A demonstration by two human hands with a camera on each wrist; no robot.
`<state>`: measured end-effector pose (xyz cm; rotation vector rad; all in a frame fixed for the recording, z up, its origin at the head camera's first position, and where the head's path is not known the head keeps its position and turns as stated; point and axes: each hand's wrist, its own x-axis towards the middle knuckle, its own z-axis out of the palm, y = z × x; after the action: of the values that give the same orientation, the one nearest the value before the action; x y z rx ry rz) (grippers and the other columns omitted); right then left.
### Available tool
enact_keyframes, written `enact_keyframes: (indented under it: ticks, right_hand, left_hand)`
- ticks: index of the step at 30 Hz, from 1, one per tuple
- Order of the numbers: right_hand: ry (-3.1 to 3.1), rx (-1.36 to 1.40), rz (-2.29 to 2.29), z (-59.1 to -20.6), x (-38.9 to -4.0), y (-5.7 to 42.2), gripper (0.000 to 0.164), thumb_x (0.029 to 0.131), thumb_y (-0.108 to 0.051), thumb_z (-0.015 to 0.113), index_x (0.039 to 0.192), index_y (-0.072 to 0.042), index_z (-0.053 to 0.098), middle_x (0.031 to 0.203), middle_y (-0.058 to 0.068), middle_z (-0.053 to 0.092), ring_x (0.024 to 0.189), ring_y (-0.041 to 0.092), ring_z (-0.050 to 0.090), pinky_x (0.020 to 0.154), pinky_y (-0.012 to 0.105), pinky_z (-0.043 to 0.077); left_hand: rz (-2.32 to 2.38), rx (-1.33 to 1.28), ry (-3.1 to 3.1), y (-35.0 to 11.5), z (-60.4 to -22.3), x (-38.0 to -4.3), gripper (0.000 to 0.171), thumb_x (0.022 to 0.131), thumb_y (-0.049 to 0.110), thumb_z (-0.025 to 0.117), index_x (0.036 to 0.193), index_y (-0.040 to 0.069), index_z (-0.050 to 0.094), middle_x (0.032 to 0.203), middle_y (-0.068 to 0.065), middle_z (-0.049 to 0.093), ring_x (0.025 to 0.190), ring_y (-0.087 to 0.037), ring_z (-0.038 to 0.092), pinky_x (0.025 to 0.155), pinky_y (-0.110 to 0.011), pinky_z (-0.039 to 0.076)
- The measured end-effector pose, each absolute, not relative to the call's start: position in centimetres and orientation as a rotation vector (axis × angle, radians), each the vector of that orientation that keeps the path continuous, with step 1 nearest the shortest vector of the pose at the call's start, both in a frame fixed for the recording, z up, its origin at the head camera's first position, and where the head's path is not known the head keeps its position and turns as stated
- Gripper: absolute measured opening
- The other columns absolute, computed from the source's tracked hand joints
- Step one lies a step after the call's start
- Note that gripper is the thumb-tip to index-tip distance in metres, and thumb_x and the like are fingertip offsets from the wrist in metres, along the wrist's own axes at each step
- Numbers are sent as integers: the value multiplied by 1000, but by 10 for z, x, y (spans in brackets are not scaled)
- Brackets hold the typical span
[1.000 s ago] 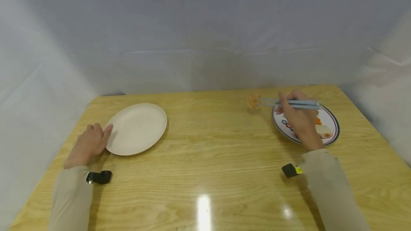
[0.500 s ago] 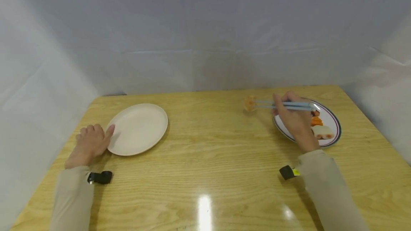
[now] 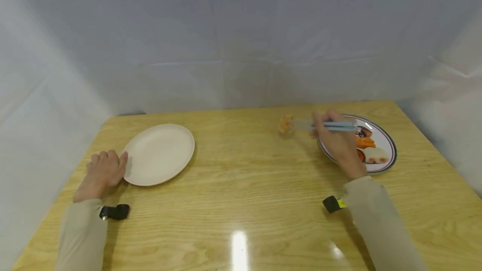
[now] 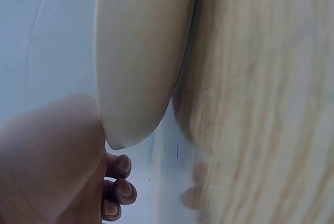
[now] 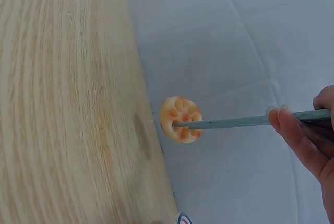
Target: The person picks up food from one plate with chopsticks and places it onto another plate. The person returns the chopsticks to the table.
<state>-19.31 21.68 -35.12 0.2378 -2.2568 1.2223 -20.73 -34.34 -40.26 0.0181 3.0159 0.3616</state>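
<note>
My right hand (image 3: pixel 335 139) grips a pair of light blue chopsticks (image 3: pixel 340 126). Their tips hold a round, orange-tinged lotus root slice (image 3: pixel 286 124), raised over the table left of a rimmed plate (image 3: pixel 388 160); in the right wrist view, the holes in the lotus root slice (image 5: pixel 180 119) show clearly. At the left, my left hand (image 3: pixel 103 171) holds the near left edge of a cream plate (image 3: pixel 160 154). The left wrist view shows the thumb over the rim of this cream plate (image 4: pixel 138 62) and curled fingers (image 4: pixel 124 188) below it.
On the rimmed plate lie orange carrot-like pieces (image 3: pixel 365 142), a whitish piece (image 3: pixel 375 155) and a brown piece (image 3: pixel 363 132), partly behind my right hand. The wooden table (image 3: pixel 241 187) ends at a hanging pale sheet (image 3: pixel 244 53).
My right hand has moved a little left with the chopsticks and lotus root slice, uncovering more food on the rimmed plate. The left hand stays at the cream plate's edge.
</note>
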Motion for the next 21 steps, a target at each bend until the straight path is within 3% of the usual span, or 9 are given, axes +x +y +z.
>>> enact_keyframes:
  ticks: [7, 21]
  right_hand:
    - [-2181, 335, 1251, -348, -194, 211, 26, 93, -9, 63, 69, 2, 60, 60, 13, 66, 50, 0, 61, 47, 18, 46]
    - [-2226, 336, 1278, -353, -196, 207, 25, 92, -10, 65, 69, -2, 60, 61, 9, 67, 51, 6, 62, 50, 18, 46]
  left_hand:
    - [360, 31, 3014, -345, -403, -208, 66, 104, 37, 14, 103, -24, 39, 106, -49, 37, 97, -63, 32, 77, -67, 27]
    - [369, 33, 3002, -347, -404, -207, 70, 104, 41, 12, 102, -23, 41, 106, -49, 38, 96, -62, 33, 76, -65, 28]
